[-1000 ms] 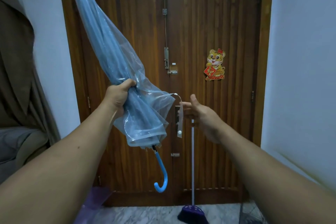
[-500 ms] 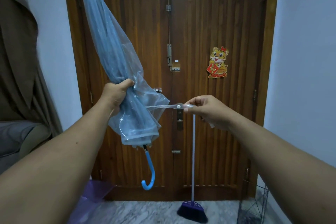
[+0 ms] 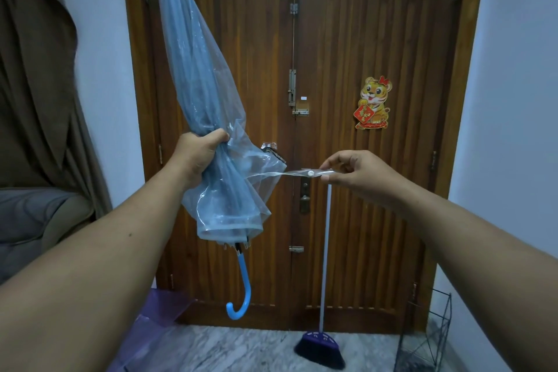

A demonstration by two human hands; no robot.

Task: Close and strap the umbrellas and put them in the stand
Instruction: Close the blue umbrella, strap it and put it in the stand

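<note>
Left hand [image 3: 200, 155]: mine, fist wrapped round the gathered canopy of the clear blue umbrella [image 3: 208, 118], thumb on top, forearm reaching up from the lower left. Umbrella: closed but not yet strapped, held before the wooden door [image 3: 347, 39] with its tip up out of view and its blue hooked handle [image 3: 240, 290] hanging downward above the floor; loose folds billow below my grip. Strap [image 3: 290, 174]: clear plastic, pulled out level to the right of the canopy, white snap showing near its end. Right hand [image 3: 359, 174]: mine, thumb and forefinger pinching the strap's end just past the snap, other fingers curled under, forearm coming in from the lower right. Risks, as I judge them: the slick strap could slip from my pinch as I wind it; the folds below my fist are slack, so the wrap may catch them unevenly or fall short of its mating snap; easing my left grip would let the canopy spring open; pulling too hard might tear the thin strap at its root. Broom [image 3: 321, 344]: leaning on the door beneath my right hand. Wire stand [image 3: 428, 335]: at the far right on the floor, well apart from the umbrella, nothing in it that I can see.
</note>
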